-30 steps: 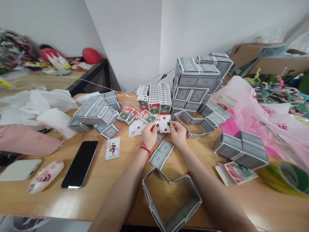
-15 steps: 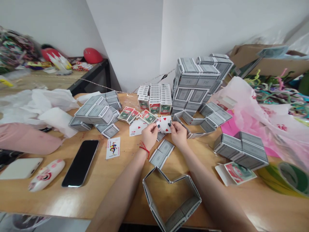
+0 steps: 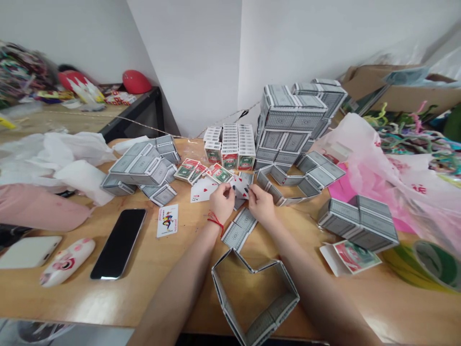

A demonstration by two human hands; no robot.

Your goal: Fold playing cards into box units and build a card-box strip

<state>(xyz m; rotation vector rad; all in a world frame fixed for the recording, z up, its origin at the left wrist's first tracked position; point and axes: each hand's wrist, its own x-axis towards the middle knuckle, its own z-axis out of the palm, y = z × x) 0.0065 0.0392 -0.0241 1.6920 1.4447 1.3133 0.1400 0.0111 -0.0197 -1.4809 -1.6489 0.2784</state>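
Playing cards [image 3: 240, 186] with red hearts are pinched between my two hands above the middle of the table. My left hand [image 3: 222, 202], with a red string bracelet on its wrist, grips their left side. The fingers of my right hand [image 3: 260, 203] are closed on their right side. Just below lie patterned cards [image 3: 240, 229], face down. A heart-shaped frame of folded cards [image 3: 256, 298] stands between my forearms. To the left of my left hand are a heart card [image 3: 202, 191] and a joker [image 3: 167, 221].
Card boxes [image 3: 229, 149] stand in rows at the back. Beside them rises a stack of card-built blocks [image 3: 288, 120]; more blocks [image 3: 142, 163] are on the left. A phone [image 3: 118, 244], green tape [image 3: 428, 264] and an opened card box [image 3: 351, 258] lie around.
The cards between my hands have tilted, and my right hand has shifted slightly left and down along their edge. My left hand has barely moved.
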